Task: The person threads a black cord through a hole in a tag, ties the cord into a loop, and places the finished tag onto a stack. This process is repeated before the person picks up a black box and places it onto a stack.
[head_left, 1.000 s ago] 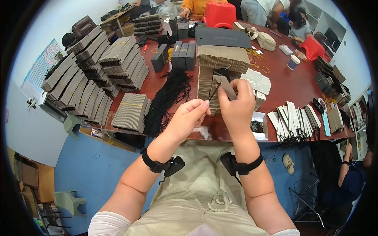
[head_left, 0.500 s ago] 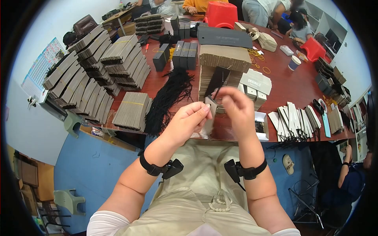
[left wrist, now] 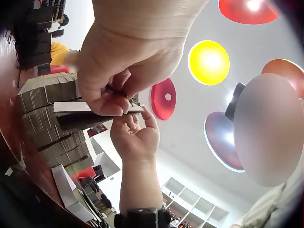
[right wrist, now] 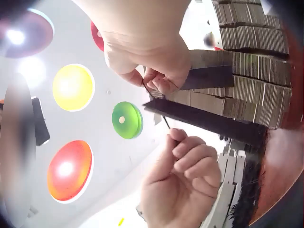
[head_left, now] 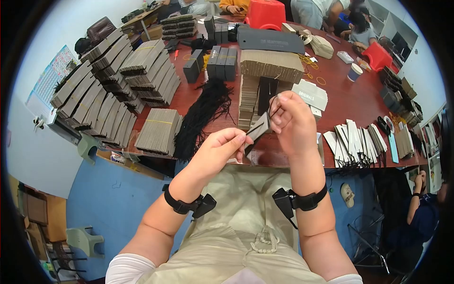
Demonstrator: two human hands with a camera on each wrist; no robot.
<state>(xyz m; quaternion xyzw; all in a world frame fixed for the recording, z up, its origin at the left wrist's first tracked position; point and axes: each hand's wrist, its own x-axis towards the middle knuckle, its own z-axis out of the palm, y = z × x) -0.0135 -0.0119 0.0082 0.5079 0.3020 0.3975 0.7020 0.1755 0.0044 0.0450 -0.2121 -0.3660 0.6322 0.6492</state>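
Observation:
A grey-and-black card tag (head_left: 256, 131) hangs between my two hands, tilted, with a thin black cord at its upper corner. My left hand (head_left: 221, 147) pinches the cord (right wrist: 166, 120) below the tag, as the right wrist view shows. Up and to the right, my right hand (head_left: 297, 118) pinches another part of the cord between thumb and fingertip. In the right wrist view the tag's dark face (right wrist: 204, 117) lies between the hands, its pointed corner at the cord. Behind them, a dark card (head_left: 267, 94) leans on a stack of brown cards (head_left: 270, 64).
A bundle of black cords (head_left: 208, 113) lies left of the hands. Banded stacks of grey cards (head_left: 157, 132) fill the table's left side. To the right are white tags (head_left: 357, 142) with black cords, scissors (head_left: 388, 124) and a paper cup (head_left: 354, 72). A red stool (head_left: 266, 15) stands behind.
My right hand has let go of the tag, taken the cord and moved up and right. The tag now tilts between the hands. My left hand has shifted slightly down.

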